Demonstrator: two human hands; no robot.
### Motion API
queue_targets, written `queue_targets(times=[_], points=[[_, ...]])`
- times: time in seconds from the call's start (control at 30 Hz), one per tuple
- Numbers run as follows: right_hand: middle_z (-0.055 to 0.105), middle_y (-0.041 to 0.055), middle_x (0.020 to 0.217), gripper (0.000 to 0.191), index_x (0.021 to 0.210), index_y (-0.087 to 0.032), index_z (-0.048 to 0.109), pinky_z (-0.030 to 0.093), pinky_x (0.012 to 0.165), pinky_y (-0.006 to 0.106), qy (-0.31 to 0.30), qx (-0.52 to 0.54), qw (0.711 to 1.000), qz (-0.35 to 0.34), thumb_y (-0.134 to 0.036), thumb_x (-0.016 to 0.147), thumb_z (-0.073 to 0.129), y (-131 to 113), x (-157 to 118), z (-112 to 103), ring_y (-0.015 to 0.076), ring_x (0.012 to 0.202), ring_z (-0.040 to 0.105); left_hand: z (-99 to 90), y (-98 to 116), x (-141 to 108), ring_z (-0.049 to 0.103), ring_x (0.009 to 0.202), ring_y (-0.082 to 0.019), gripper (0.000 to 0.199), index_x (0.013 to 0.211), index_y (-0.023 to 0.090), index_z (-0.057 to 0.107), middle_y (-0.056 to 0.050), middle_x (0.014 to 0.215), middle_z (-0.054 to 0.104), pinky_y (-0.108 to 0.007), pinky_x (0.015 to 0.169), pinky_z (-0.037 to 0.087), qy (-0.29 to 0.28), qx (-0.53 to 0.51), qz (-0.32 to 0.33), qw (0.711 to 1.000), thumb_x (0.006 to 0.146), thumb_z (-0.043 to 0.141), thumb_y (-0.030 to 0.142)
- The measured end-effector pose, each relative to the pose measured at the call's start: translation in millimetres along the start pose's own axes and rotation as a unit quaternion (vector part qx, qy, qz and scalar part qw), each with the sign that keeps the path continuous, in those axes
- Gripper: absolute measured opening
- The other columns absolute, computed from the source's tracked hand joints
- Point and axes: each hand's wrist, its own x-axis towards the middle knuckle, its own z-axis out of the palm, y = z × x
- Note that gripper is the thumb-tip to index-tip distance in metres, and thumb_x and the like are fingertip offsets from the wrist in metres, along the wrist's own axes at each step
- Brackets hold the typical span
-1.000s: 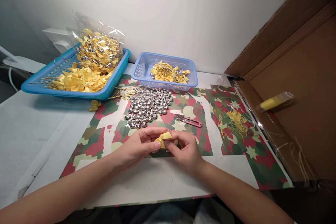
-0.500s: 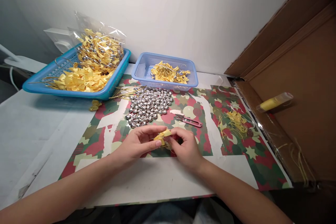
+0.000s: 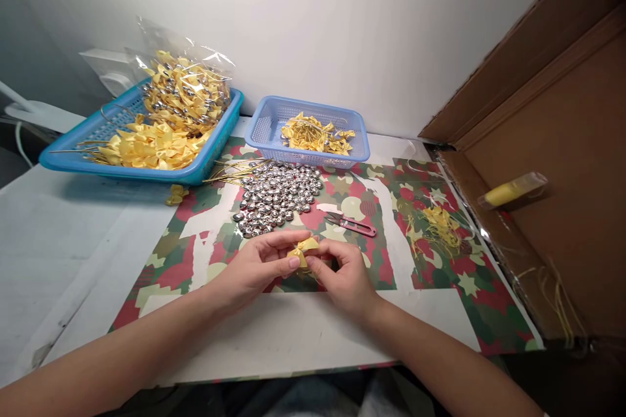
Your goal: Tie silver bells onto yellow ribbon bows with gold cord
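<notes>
A small yellow ribbon bow (image 3: 304, 247) is between my two hands near the middle of the patterned mat. My left hand (image 3: 257, 267) pinches its left side between thumb and fingers. On its right side, the thumb and forefinger of my right hand (image 3: 345, 272) are closed on the bow. Thin yellow strands show just under it, partly hidden by the fingers. Beyond my left hand lies a heap of shiny silver bells or beads (image 3: 278, 195). Red-handled thread snips (image 3: 351, 224) rest on the mat beyond my right hand.
A blue basket (image 3: 195, 172) at the left holds yellow bows and a clear bag (image 3: 188, 88) of them. The smaller blue basket (image 3: 306, 156) at the back holds more. Yellow thread scraps (image 3: 440, 228) lie at the right, beside a cardboard wall (image 3: 548, 117) with a tube (image 3: 513, 191).
The bow has turned slightly in my fingers, and my right thumb now presses nearer to it. The baskets, silver heap and snips lie where they were.
</notes>
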Motion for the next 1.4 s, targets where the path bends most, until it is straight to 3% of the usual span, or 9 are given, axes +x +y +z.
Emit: queue_targets(times=[0.2, 0.5, 0.63, 0.73, 0.93, 1.03, 1.2, 1.3, 1.4], points=[[0.065, 0.0, 0.063, 0.012, 0.07, -0.018, 0.069, 0.043, 0.056, 0.024, 0.011, 0.014, 1.0, -0.014, -0.024, 0.079, 0.062, -1, 0, 2, 0.0116, 0.057, 0.055, 3.6, 3, 0, 0.066, 0.08, -0.017, 0.035, 0.102, 0.021, 0.077, -0.005, 0.08, 0.075, -0.021, 0.065, 0.048, -0.029, -0.018, -0.013, 0.999, 0.067, 0.084, 0.023], [0.066, 0.0018, 0.077, 0.008, 0.078, -0.018, 0.063, 0.044, 0.061, 0.025, 0.068, -0.024, 0.997, -0.031, -0.023, 0.082, 0.058, -3, 4, -12, 0.0127, 0.066, 0.055, -2.4, 4, 3, 0.067, 0.092, -0.016, 0.041, 0.104, 0.023, 0.076, -0.006, 0.103, 0.076, -0.022, 0.08, 0.05, -0.046, -0.091, -0.075, 0.992, 0.064, 0.086, 0.023], [0.064, 0.0027, 0.084, 0.01, 0.089, -0.02, 0.066, 0.046, 0.073, 0.029, 0.057, -0.035, 0.994, -0.088, -0.024, 0.086, 0.058, -4, 5, -15, 0.0153, 0.079, 0.057, -1.7, 5, 3, 0.066, 0.091, -0.016, 0.043, 0.107, 0.022, 0.075, -0.006, 0.101, 0.076, -0.021, 0.079, 0.049, -0.058, -0.062, -0.079, 0.993, 0.065, 0.086, 0.026], [0.058, 0.0037, 0.09, 0.013, 0.093, -0.022, 0.07, 0.047, 0.077, 0.032, 0.025, -0.073, 0.988, -0.137, -0.022, 0.084, 0.061, -5, 4, -13, 0.0168, 0.087, 0.055, 0.6, 4, 2, 0.063, 0.076, -0.012, 0.039, 0.107, 0.02, 0.075, -0.004, 0.084, 0.075, -0.018, 0.066, 0.047, -0.076, 0.016, -0.057, 0.995, 0.07, 0.082, 0.027], [0.054, 0.0041, 0.093, 0.012, 0.081, -0.022, 0.073, 0.043, 0.086, 0.036, 0.003, -0.146, 0.97, -0.193, -0.014, 0.083, 0.065, -5, 3, -10, 0.0177, 0.093, 0.052, 2.4, 4, 2, 0.062, 0.069, -0.012, 0.032, 0.109, 0.02, 0.074, -0.003, 0.083, 0.073, -0.021, 0.063, 0.048, -0.082, 0.135, 0.033, 0.987, 0.077, 0.075, 0.026], [0.056, 0.0033, 0.095, 0.013, 0.083, -0.024, 0.07, 0.043, 0.089, 0.037, -0.005, -0.095, 0.976, -0.196, -0.014, 0.087, 0.061, -6, 5, -14, 0.017, 0.095, 0.054, -0.2, 4, 3, 0.068, 0.084, -0.018, 0.028, 0.11, 0.019, 0.074, -0.008, 0.097, 0.075, -0.025, 0.071, 0.053, -0.099, 0.248, 0.121, 0.956, 0.083, 0.066, 0.023], [0.067, 0.0006, 0.097, 0.013, 0.091, -0.027, 0.065, 0.047, 0.097, 0.039, 0.036, 0.154, 0.969, -0.19, -0.023, 0.097, 0.053, -17, 9, -37, 0.0166, 0.106, 0.061, -7.9, 0, 10, 0.07, 0.096, -0.019, 0.037, 0.12, 0.022, 0.069, -0.008, 0.113, 0.074, -0.028, 0.081, 0.055, -0.122, 0.453, 0.248, 0.848, 0.087, 0.054, 0.012], [0.068, -0.0031, 0.078, 0.009, 0.092, -0.028, 0.065, 0.055, 0.079, 0.031, 0.075, 0.229, 0.951, -0.194, -0.027, 0.096, 0.056, -25, 12, -53, 0.0129, 0.077, 0.066, -10.5, -2, 14, 0.07, 0.099, -0.019, 0.042, 0.124, 0.021, 0.066, -0.008, 0.118, 0.072, -0.028, 0.081, 0.056, -0.112, 0.504, 0.264, 0.815, 0.086, 0.05, 0.009], [0.063, -0.0042, 0.066, 0.006, 0.088, -0.026, 0.066, 0.053, 0.067, 0.026, 0.084, 0.243, 0.947, -0.191, -0.029, 0.092, 0.062, -29, 12, -60, 0.0109, 0.063, 0.061, -11.6, -2, 16, 0.071, 0.095, -0.018, 0.044, 0.123, 0.02, 0.066, -0.007, 0.116, 0.073, -0.027, 0.078, 0.057, -0.098, 0.531, 0.261, 0.8, 0.085, 0.05, 0.007]])
